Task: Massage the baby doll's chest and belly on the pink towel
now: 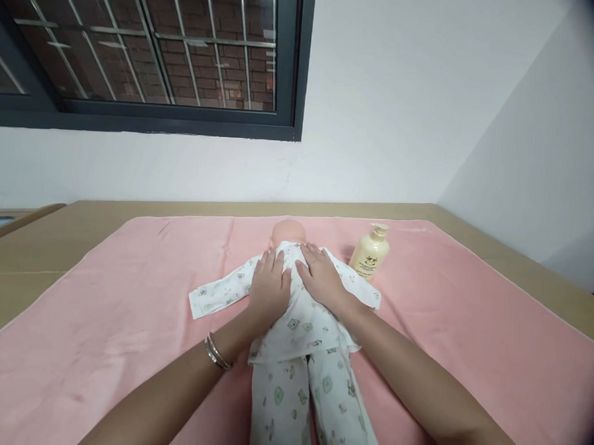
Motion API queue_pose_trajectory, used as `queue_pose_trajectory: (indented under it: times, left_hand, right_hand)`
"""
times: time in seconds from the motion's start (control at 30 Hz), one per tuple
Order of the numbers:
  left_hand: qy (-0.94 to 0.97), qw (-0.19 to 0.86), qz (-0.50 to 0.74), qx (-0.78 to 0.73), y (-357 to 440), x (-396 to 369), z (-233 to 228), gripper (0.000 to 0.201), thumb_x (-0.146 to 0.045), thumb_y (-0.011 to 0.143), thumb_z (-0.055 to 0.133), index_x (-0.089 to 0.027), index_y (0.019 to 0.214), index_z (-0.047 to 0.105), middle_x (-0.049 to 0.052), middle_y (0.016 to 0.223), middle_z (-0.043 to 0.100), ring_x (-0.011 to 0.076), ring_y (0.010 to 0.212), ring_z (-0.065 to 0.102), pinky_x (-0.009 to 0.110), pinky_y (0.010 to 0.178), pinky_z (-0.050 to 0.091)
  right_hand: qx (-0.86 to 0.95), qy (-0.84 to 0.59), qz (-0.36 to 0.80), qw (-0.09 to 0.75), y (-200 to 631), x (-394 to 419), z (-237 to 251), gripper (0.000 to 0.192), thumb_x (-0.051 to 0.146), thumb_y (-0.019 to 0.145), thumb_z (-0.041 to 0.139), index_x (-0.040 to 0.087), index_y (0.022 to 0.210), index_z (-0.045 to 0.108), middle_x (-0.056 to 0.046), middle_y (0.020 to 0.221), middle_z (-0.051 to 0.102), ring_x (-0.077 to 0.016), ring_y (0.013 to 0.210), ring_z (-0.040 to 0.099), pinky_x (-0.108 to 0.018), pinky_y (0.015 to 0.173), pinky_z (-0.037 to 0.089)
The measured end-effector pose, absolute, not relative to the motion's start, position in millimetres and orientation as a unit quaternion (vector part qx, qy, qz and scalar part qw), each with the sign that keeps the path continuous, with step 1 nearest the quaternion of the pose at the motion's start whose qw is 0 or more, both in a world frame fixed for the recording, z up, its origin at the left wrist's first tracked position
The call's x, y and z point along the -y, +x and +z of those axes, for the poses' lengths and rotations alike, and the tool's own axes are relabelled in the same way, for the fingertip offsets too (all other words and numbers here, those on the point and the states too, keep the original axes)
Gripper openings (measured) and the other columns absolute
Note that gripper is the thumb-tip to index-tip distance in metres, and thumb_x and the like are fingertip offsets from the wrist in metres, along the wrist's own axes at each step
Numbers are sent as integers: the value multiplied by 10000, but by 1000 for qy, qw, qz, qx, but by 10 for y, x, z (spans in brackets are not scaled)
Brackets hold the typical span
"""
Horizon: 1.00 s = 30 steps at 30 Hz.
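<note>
Head view: both hands (294, 283) flat on doll (299, 329)

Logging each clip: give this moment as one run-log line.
left hand: flat on doll's printed white cotton top | right hand: flat on same top | cream plastic pump bottle: upright, right of doll, on pink towel

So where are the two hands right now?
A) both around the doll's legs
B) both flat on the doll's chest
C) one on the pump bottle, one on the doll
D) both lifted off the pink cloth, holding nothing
B: the left hand and right hand lie flat side by side on the doll, while the pump bottle stands untouched beside it.
</note>
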<state>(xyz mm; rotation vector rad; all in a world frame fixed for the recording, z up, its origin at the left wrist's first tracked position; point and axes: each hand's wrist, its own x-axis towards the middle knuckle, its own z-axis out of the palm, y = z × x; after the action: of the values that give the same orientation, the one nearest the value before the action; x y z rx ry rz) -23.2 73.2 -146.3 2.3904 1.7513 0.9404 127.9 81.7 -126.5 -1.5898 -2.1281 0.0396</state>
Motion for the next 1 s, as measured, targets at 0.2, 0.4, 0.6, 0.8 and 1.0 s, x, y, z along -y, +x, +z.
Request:
queue_pose_trajectory:
  times: [0.2,0.4,0.6,0.8,1.0]
  left_hand:
    - [763,45,310,-565,-324,-862,-1470,533,-352,927,376,-97,1394,406,172,1477,397,312,1410,278,532,1153,195]
    - [759,25,358,-543,-334,-832,-1537,483,-332,935,360,-103,1348,462,168,1432,459,305,1377,342,531,1133,257]
    - [776,-20,411,-479,-347,-796,-1590,404,-270,934,350,-136,1258,550,146,1354,546,283,1299,449,516,1098,331]
    - [766,-15,466,-442,-367,-781,-1629,457,-306,950,343,-140,1368,423,167,1395,495,291,1330,408,541,1108,292]
    - [724,5,583,-369,-387,-751,-1666,651,-385,948,360,-141,1491,97,217,1518,255,319,1404,272,559,1116,253]
  right_hand:
    - [752,-633,-93,159,1077,-453,-1229,560,331,976,277,-32,1388,388,-285,1364,478,-333,1270,464,-447,1061,307]
    - [764,-622,-76,156,1118,-464,-1197,560,342,973,275,-9,1396,383,-269,1389,458,-327,1278,456,-421,1044,339]
    - [780,-597,25,185,1356,-652,-1041,587,467,973,293,71,1388,421,-199,1444,424,-290,1365,347,-432,1102,277]
    - [790,-533,-41,301,1237,-576,-1050,561,341,961,351,60,1446,321,-192,1540,238,-282,1439,164,-466,1150,192]
    - [824,-480,-2,301,1102,-546,-1222,452,312,954,376,111,1342,488,-171,1495,352,-270,1416,249,-499,1146,211]
